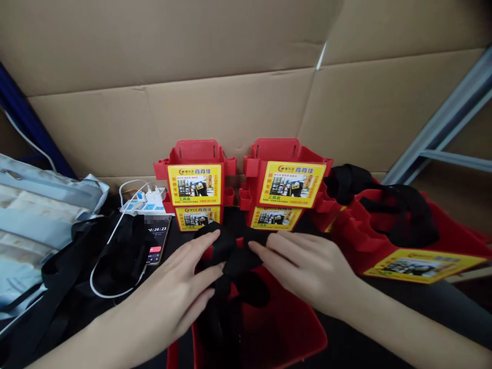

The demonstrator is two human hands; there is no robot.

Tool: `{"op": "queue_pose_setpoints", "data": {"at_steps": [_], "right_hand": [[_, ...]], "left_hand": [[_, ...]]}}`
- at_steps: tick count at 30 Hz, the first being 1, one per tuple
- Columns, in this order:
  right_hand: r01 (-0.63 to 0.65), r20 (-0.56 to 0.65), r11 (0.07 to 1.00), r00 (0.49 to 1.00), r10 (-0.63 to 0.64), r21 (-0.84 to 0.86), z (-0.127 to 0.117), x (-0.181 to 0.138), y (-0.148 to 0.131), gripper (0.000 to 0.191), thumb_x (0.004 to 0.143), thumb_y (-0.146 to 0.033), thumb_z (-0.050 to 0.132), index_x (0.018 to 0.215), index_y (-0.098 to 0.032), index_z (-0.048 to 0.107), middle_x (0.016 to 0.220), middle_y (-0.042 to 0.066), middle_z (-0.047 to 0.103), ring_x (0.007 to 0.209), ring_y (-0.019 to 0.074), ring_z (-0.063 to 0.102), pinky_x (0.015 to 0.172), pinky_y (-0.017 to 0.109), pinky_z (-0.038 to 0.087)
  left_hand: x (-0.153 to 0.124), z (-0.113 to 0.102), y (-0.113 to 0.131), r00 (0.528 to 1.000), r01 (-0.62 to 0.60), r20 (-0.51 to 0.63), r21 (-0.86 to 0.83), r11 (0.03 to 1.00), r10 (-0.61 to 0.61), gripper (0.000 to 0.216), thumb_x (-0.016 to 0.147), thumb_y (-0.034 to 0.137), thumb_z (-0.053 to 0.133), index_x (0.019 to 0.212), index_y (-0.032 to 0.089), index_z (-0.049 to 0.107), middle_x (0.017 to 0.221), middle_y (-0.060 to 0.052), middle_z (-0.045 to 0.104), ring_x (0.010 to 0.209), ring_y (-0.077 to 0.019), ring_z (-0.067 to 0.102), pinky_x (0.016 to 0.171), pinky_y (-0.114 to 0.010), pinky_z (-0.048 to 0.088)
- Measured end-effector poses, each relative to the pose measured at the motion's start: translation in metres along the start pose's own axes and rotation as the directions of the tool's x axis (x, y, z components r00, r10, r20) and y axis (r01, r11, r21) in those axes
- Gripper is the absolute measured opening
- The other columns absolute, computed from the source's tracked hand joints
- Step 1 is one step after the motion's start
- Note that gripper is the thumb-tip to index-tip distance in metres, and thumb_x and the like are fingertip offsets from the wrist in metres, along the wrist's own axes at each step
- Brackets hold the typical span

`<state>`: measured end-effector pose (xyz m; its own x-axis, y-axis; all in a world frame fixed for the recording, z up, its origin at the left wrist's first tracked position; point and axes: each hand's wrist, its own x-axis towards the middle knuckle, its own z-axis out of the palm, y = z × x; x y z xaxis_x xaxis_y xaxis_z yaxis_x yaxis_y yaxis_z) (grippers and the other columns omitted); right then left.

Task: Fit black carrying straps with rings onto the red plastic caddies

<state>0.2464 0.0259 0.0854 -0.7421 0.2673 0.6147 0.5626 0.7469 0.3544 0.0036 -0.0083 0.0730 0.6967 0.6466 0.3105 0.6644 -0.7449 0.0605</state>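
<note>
A red plastic tool box [284, 328] stands in front of me with its open top toward me. Black webbing strap [242, 260] lies across its far wall and loops down inside. My left hand [184, 282] presses on the strap at the left, fingers stretched and spread. On the other side my right hand [307, 266] has its thumb and fingers closed on the strap, the index finger pointing left along it. Part of the strap is hidden under the fingers.
Red tool boxes with yellow labels stand stacked in two piles, left [194, 184] and right [294, 183]. At right, another red box [384, 246] holds black strap. A phone [158, 238], power strip [148, 205] and white cable lie left, beside loose black webbing [69, 266]. Cardboard [230, 113] walls the back.
</note>
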Motion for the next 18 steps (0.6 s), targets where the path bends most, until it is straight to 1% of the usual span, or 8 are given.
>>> {"op": "queue_pose_setpoints", "data": {"at_steps": [3, 6, 9, 10, 12, 14, 16, 18], "right_hand": [[0.124, -0.059, 0.992, 0.991, -0.122, 0.023, 0.017, -0.001, -0.001, 0.020, 0.084, -0.011, 0.045, 0.086, -0.015, 0.065, 0.069, 0.003, 0.060, 0.058, 0.0103, 0.050, 0.053, 0.022, 0.039], [0.124, 0.114, 0.988, 0.984, -0.134, 0.090, 0.027, 0.003, 0.002, 0.016, 0.084, -0.018, 0.048, 0.081, -0.017, 0.064, 0.072, 0.002, 0.059, 0.064, 0.0116, 0.051, 0.058, 0.024, 0.040], [0.097, 0.286, 0.993, 0.952, -0.112, 0.066, 0.027, 0.007, 0.001, 0.010, 0.080, -0.021, 0.054, 0.077, -0.018, 0.063, 0.074, 0.002, 0.060, 0.071, 0.0149, 0.054, 0.060, 0.026, 0.041], [0.076, 0.307, 0.996, 0.948, -0.085, 0.041, 0.024, 0.008, -0.001, 0.008, 0.079, -0.019, 0.055, 0.081, -0.018, 0.063, 0.075, 0.002, 0.060, 0.071, 0.0153, 0.055, 0.059, 0.026, 0.041], [0.029, 0.301, 1.000, 0.953, -0.027, -0.003, 0.017, 0.009, -0.008, 0.019, 0.078, -0.013, 0.054, 0.095, -0.018, 0.061, 0.075, 0.001, 0.061, 0.065, 0.0142, 0.056, 0.054, 0.026, 0.038], [-0.004, 0.290, 1.000, 0.957, 0.006, -0.008, 0.011, 0.010, -0.017, 0.025, 0.078, -0.011, 0.052, 0.101, -0.018, 0.059, 0.071, 0.000, 0.061, 0.054, 0.0119, 0.055, 0.048, 0.026, 0.034], [0.016, 0.347, 0.999, 0.938, -0.025, 0.028, 0.011, 0.010, -0.025, 0.016, 0.077, -0.012, 0.055, 0.090, -0.019, 0.062, 0.068, 0.000, 0.061, 0.050, 0.0111, 0.053, 0.044, 0.027, 0.030], [0.052, 0.447, 0.997, 0.892, -0.069, 0.052, 0.018, 0.010, -0.031, 0.006, 0.074, -0.014, 0.059, 0.074, -0.018, 0.063, 0.068, 0.001, 0.062, 0.052, 0.0129, 0.055, 0.042, 0.027, 0.027]], "left_hand": [[0.008, 0.007, -0.016, 1.000, -0.012, -0.002, 0.032, 0.999, 0.012, 0.041, 0.085, 0.013, 0.041, 0.125, 0.022, 0.045, 0.144, -0.010, 0.020, 0.129, -0.0255, 0.029, 0.101, -0.043, 0.038], [0.014, 0.013, -0.025, 0.997, -0.028, -0.074, 0.098, 0.995, 0.036, 0.037, 0.085, 0.010, 0.041, 0.119, 0.020, 0.051, 0.142, -0.012, 0.025, 0.131, -0.0259, 0.025, 0.102, -0.047, 0.033], [0.015, 0.018, -0.021, 0.982, -0.015, -0.182, 0.188, 0.982, 0.050, 0.031, 0.084, 0.010, 0.043, 0.111, 0.019, 0.056, 0.135, -0.014, 0.033, 0.128, -0.0290, 0.027, 0.099, -0.051, 0.033], [0.014, 0.018, -0.018, 0.977, -0.017, -0.207, 0.202, 0.979, 0.060, 0.028, 0.084, 0.011, 0.045, 0.108, 0.019, 0.058, 0.131, -0.013, 0.038, 0.124, -0.0289, 0.032, 0.096, -0.049, 0.036], [0.011, 0.019, -0.013, 0.975, -0.035, -0.210, 0.182, 0.983, 0.074, 0.021, 0.085, 0.014, 0.046, 0.100, 0.019, 0.060, 0.117, -0.010, 0.050, 0.109, -0.0241, 0.046, 0.085, -0.040, 0.043], [0.008, 0.020, -0.012, 0.986, -0.090, -0.126, 0.131, 0.987, 0.107, 0.017, 0.086, 0.016, 0.046, 0.093, 0.019, 0.061, 0.099, -0.006, 0.056, 0.087, -0.0167, 0.054, 0.072, -0.030, 0.043], [0.007, 0.021, -0.013, 0.985, -0.172, 0.027, 0.088, 0.981, 0.170, 0.016, 0.086, 0.016, 0.045, 0.086, 0.019, 0.061, 0.084, -0.002, 0.057, 0.071, -0.0126, 0.053, 0.065, -0.027, 0.041], [0.008, 0.020, -0.015, 0.960, -0.241, 0.161, 0.064, 0.968, 0.228, 0.017, 0.085, 0.014, 0.046, 0.078, 0.019, 0.060, 0.073, 0.001, 0.056, 0.064, -0.0120, 0.052, 0.067, -0.028, 0.040]]}}
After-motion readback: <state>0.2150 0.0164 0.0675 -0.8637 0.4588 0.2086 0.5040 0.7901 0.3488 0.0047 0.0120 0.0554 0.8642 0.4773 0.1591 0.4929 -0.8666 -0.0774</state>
